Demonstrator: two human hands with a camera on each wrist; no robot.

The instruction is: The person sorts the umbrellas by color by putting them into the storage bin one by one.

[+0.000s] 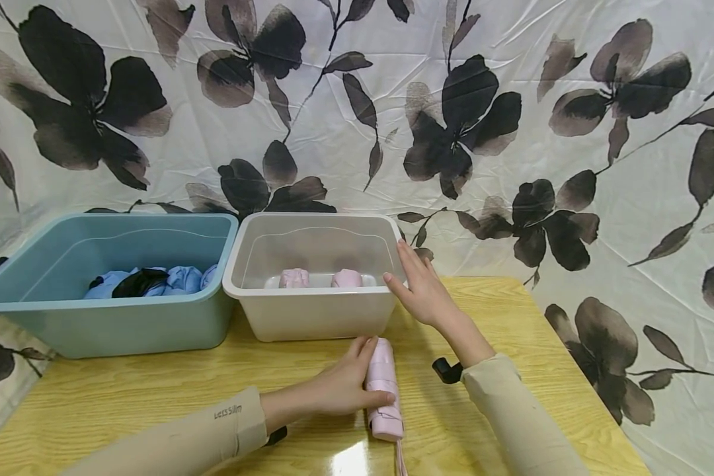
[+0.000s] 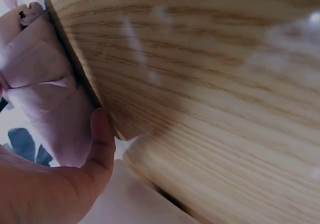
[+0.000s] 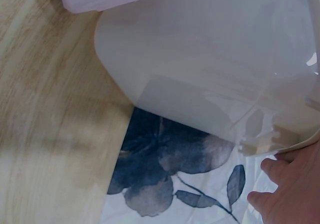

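Note:
A folded pink umbrella [image 1: 383,362] with a wrist strap at its near end lies lengthwise toward me on the wooden table. My left hand [image 1: 346,385] grips it from the left, thumb across its near part and fingers along the far part. In the left wrist view the thumb presses on the umbrella's wrapped fabric [image 2: 42,84]. Just beyond the umbrella stands a white plastic bin [image 1: 318,316] holding two pink bundles. My right hand [image 1: 425,291] holds that bin's right front rim, thumb at the corner and fingers along the outer side.
Left of the white bin, close beside it, is a blue-green bin [image 1: 125,330] with blue bundles and a black one inside. Behind both hangs a white curtain [image 1: 357,39] with dark flowers. The wooden table [image 1: 482,423] ends at a slanting right edge.

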